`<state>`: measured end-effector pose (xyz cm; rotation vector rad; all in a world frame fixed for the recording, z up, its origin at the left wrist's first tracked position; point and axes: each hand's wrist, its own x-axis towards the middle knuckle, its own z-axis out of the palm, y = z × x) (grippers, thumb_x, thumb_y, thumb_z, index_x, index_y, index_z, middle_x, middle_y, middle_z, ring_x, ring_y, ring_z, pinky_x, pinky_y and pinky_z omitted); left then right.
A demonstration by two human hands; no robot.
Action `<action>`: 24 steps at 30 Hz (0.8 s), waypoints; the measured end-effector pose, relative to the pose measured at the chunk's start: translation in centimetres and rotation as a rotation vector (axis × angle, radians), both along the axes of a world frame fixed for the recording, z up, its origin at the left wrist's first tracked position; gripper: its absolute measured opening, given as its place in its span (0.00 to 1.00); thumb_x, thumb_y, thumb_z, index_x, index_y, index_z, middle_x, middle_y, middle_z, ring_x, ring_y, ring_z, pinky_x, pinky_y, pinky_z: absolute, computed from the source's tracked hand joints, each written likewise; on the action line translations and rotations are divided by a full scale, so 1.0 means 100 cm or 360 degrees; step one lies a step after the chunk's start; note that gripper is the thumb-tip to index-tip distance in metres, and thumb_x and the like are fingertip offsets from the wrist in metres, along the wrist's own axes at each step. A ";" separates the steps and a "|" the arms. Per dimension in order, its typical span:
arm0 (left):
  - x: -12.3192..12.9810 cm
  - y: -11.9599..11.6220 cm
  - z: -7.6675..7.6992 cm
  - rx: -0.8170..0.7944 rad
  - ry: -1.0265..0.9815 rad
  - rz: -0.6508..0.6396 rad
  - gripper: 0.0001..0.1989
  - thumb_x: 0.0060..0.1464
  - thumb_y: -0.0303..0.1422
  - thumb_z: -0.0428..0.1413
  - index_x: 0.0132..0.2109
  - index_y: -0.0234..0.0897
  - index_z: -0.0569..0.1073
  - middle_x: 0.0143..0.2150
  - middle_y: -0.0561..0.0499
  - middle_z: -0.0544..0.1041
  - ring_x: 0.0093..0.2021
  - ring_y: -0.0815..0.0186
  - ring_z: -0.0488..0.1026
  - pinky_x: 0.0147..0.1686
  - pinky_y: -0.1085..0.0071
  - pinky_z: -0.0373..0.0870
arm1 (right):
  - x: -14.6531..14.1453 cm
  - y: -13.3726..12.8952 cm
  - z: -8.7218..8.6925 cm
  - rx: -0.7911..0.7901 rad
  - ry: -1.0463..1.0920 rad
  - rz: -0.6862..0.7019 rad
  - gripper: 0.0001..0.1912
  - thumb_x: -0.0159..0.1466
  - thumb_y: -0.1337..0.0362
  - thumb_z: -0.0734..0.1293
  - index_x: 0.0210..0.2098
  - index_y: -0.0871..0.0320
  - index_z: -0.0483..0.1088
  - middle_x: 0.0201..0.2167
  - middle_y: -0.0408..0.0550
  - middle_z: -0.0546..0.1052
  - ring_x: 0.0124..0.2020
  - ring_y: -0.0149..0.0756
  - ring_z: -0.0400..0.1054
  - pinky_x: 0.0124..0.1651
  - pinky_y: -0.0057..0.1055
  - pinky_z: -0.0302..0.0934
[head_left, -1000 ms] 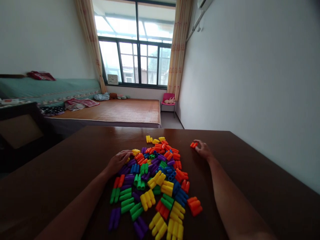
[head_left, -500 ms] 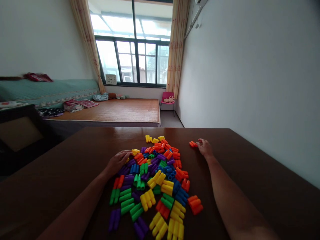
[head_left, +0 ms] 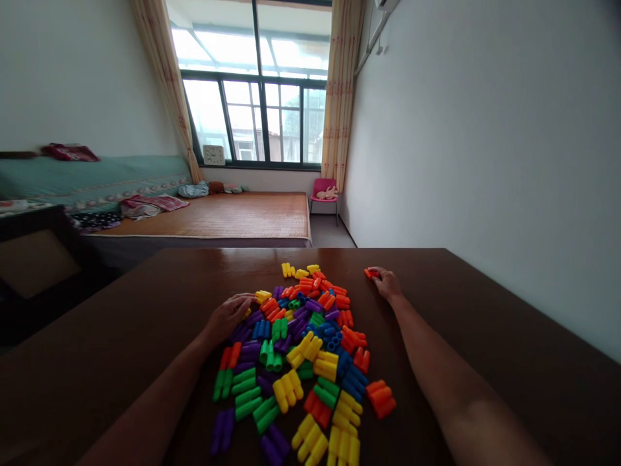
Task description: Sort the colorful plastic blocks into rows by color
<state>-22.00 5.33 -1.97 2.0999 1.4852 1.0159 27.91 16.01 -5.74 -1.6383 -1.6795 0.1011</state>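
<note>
Colourful plastic blocks lie in a loose pile on the dark brown table (head_left: 160, 285). Beside the pile's upper left edge rests my left hand (head_left: 231, 315), fingers extended and apart, its fingertips next to a yellow block (head_left: 262, 296). To the right of the pile, my right hand (head_left: 387, 283) has its fingers closed on an orange block (head_left: 370, 273), partly covered by them. Nearer to me are yellow (head_left: 288, 391), green (head_left: 247, 393), purple (head_left: 222, 430) and orange blocks (head_left: 381, 399). A few yellow blocks (head_left: 288, 270) sit at the far end of the pile.
Beyond the table stands a bed (head_left: 233, 217) with cloths and a clock (head_left: 213, 155) behind it on the window sill. A pink chair (head_left: 324, 189) holds a soft toy. A wall runs along the right, and a dark cabinet (head_left: 39, 259) stands at the left.
My right hand has moved slightly left and away from me, and its fingers now cover more of the orange block, which has shifted a little. My left hand has stayed in place.
</note>
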 end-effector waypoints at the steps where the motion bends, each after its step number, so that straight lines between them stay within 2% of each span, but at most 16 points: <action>1: 0.000 0.000 0.000 0.0004 -0.0001 -0.0007 0.26 0.57 0.53 0.46 0.43 0.39 0.79 0.50 0.45 0.77 0.53 0.57 0.72 0.55 0.63 0.66 | -0.001 0.003 0.000 0.0004 -0.0019 -0.0035 0.14 0.57 0.67 0.64 0.41 0.50 0.76 0.46 0.43 0.78 0.45 0.38 0.71 0.53 0.38 0.63; 5: 0.001 -0.001 0.001 0.0003 0.0012 0.0003 0.27 0.57 0.53 0.46 0.43 0.39 0.79 0.50 0.45 0.77 0.52 0.56 0.72 0.55 0.63 0.66 | 0.000 0.010 0.001 0.0024 -0.0065 -0.0100 0.14 0.57 0.66 0.65 0.41 0.48 0.76 0.47 0.41 0.77 0.45 0.38 0.70 0.51 0.37 0.64; 9: 0.002 -0.002 0.003 0.0002 0.0012 0.0013 0.27 0.57 0.53 0.46 0.42 0.39 0.79 0.50 0.45 0.78 0.52 0.57 0.72 0.54 0.63 0.66 | -0.001 0.015 0.000 -0.0084 -0.0091 -0.0210 0.16 0.59 0.64 0.65 0.46 0.47 0.75 0.44 0.45 0.78 0.42 0.38 0.71 0.48 0.36 0.65; 15: 0.002 -0.002 0.001 -0.0005 0.0005 0.0009 0.26 0.59 0.52 0.45 0.43 0.38 0.79 0.51 0.45 0.77 0.53 0.57 0.72 0.55 0.64 0.65 | -0.001 0.014 -0.002 -0.0149 -0.0324 -0.0089 0.18 0.63 0.59 0.62 0.52 0.42 0.72 0.57 0.43 0.71 0.52 0.48 0.65 0.51 0.47 0.62; 19: 0.002 -0.003 0.001 -0.0023 0.0022 0.0007 0.26 0.59 0.52 0.44 0.43 0.39 0.79 0.51 0.46 0.77 0.53 0.57 0.71 0.56 0.64 0.65 | -0.003 0.008 0.011 -0.0007 -0.0340 -0.0076 0.20 0.61 0.61 0.63 0.53 0.45 0.71 0.59 0.47 0.67 0.54 0.49 0.63 0.53 0.47 0.60; 21: 0.002 -0.003 0.002 -0.0032 0.0028 0.0003 0.26 0.59 0.51 0.45 0.43 0.39 0.79 0.51 0.46 0.77 0.53 0.57 0.71 0.56 0.63 0.64 | -0.013 0.004 0.024 0.0081 -0.0228 0.0019 0.19 0.62 0.61 0.62 0.52 0.50 0.72 0.54 0.51 0.72 0.50 0.46 0.65 0.53 0.44 0.61; 22: 0.002 -0.003 0.002 -0.0030 0.0027 0.0001 0.25 0.59 0.51 0.45 0.43 0.39 0.79 0.51 0.45 0.77 0.53 0.58 0.71 0.56 0.63 0.64 | -0.021 0.002 0.030 0.0047 -0.0141 0.0136 0.18 0.62 0.60 0.62 0.50 0.53 0.73 0.49 0.52 0.74 0.47 0.44 0.67 0.51 0.41 0.62; 24: 0.002 -0.003 0.002 -0.0026 0.0028 0.0000 0.25 0.59 0.51 0.45 0.43 0.38 0.79 0.51 0.45 0.77 0.53 0.58 0.71 0.56 0.63 0.65 | -0.040 -0.004 0.041 -0.0192 0.0040 0.0502 0.16 0.62 0.57 0.62 0.46 0.55 0.74 0.39 0.50 0.78 0.39 0.39 0.70 0.46 0.35 0.65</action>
